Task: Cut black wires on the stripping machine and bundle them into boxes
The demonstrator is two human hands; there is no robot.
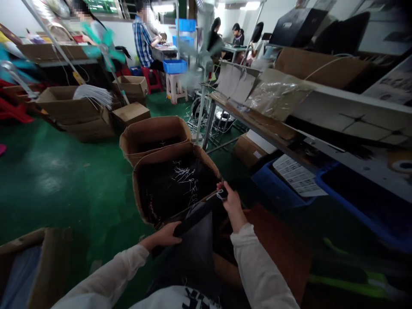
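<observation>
My left hand (165, 234) is closed round the left end of a long black bundle (196, 215). At the other end, my right hand (231, 199) grips the same bundle, beside a loop of white tie (220, 194). The bundle lies slantwise over my lap, its right end higher; its exact kind cannot be made out. Just beyond it stands an open cardboard box (138, 189) filled with dark bundles (164, 180), several with white ties on top.
Behind that box is another open carton (154, 124). A workbench (254, 120) runs along the right, with blue bins (360, 206) below its edge. A carton (54, 257) sits at lower left. Standing fans (104, 49) and seated people are further back on the green floor (64, 171).
</observation>
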